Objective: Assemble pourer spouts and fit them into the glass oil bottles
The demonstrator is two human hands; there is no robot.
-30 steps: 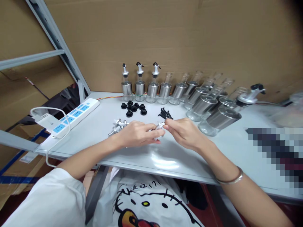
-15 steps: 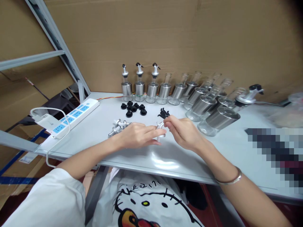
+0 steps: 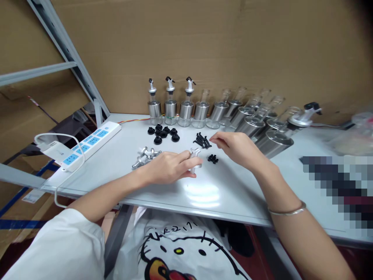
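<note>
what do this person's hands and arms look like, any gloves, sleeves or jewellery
The left hand and right hand are both bare, with no gloves. A loose, plain white sleeve covers the upper left arm and ends near the elbow. A thin, silver-coloured bangle circles the right forearm; no sleeve shows on that side.

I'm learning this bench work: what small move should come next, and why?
Probably pinch one of the black levers with the right hand: it is close beside their pile, while the left hand holds a silver spout with no black lever visible on it.
</note>
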